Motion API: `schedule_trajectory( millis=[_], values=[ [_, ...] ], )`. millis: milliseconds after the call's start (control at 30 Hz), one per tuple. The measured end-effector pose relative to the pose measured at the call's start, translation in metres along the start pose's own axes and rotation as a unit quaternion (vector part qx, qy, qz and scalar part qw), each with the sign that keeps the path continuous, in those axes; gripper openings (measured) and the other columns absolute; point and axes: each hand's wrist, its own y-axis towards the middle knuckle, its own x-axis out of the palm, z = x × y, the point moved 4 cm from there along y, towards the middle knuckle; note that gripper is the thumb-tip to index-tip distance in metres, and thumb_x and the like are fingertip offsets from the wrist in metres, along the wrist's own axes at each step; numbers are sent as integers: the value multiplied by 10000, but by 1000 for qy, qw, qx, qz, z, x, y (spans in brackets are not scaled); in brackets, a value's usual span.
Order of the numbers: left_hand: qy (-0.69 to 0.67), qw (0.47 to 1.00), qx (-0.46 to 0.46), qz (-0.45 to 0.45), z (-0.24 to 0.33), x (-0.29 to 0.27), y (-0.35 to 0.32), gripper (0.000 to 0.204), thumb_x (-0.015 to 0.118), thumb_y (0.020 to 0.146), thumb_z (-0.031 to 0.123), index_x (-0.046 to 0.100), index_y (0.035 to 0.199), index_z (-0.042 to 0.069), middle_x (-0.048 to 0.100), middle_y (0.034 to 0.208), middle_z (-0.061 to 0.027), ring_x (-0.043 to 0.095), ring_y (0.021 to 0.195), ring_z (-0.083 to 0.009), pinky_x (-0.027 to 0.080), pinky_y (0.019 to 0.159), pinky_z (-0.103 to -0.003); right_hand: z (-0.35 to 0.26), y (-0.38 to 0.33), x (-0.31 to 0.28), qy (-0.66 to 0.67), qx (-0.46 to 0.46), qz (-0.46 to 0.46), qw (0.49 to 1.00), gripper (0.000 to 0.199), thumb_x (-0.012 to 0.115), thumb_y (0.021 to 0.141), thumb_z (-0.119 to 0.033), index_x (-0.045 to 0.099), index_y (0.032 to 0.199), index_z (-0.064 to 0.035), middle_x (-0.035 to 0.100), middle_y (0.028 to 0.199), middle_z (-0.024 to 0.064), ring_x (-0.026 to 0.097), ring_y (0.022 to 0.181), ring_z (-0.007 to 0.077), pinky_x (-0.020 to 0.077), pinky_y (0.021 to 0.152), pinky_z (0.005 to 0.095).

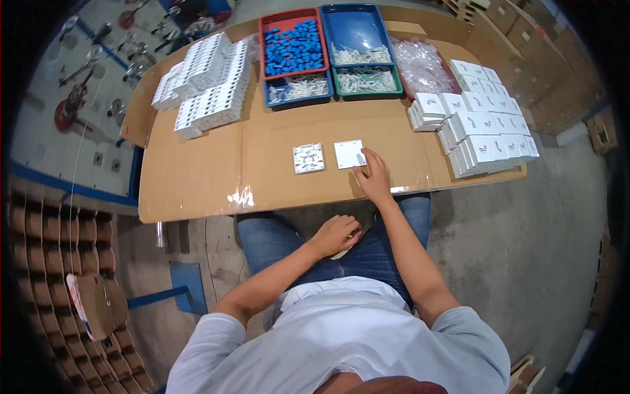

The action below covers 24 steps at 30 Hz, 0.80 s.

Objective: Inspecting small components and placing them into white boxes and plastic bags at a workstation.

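My right hand (375, 176) reaches over the table to a flat white square plate (348, 153). Its fingertips are at the plate's right edge and its thumb is by the lower right corner, with a gap between thumb and fingers. Left of the plate lies a second white square piece (308, 159), with a pattern of dark slots and small parts on its face. My left hand (338, 235) rests over my lap below the table edge, its fingers curled inward. A sliver of something pale shows under it, too hidden to name.
Stacked white slotted pieces (213, 85) stand at the back left. Trays hold blue parts (295, 47) and white plastic pieces (366, 79). Beside them are clear plastic bags (423, 65) in a red tray. Small white boxes (489, 125) are stacked at the right on the cardboard-covered table (197, 177).
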Motion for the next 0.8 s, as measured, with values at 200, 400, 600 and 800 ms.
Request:
schedule_trajectory(
  millis=[200, 400, 600, 800],
  values=[
    [-119, 922, -246, -274, -88, 76, -23, 604, 533, 971, 615, 701, 1204, 84, 684, 1142, -215, 618, 1169, -402, 476, 1017, -461, 29, 22, 1, 236, 204, -12, 950, 315, 701, 935, -143, 669, 1208, 12, 736, 1109, 147, 700, 1054, 231, 536, 901, 333],
    [-236, 851, -243, -401, -87, 91, -12, 692, 470, 991, 675, 694, 1247, 73, 702, 1193, -225, 656, 1137, -368, 485, 1009, -420, 41, 84, -71, 268, 220, 24, 938, 269, 667, 968, -133, 678, 1191, 17, 750, 1046, 126, 709, 972, 166, 542, 807, 306],
    [-288, 832, -255, -399, -92, 98, -18, 533, 495, 1048, 516, 683, 1223, 50, 733, 1076, -191, 692, 1000, -316, 522, 914, -412, 58, 210, -199, -69, 179, 105, 976, 234, 600, 995, -151, 700, 1108, 27, 746, 910, 155, 725, 805, 230, 549, 762, 338],
    [-346, 820, -204, -407, -103, 119, -23, 527, 443, 1058, 500, 676, 1269, 77, 709, 1178, -202, 669, 1118, -316, 501, 991, -414, 180, 321, -270, -297, 248, 22, 922, 251, 597, 930, -158, 713, 1072, 12, 732, 1001, 237, 730, 935, 364, 554, 815, 430]
  ],
)
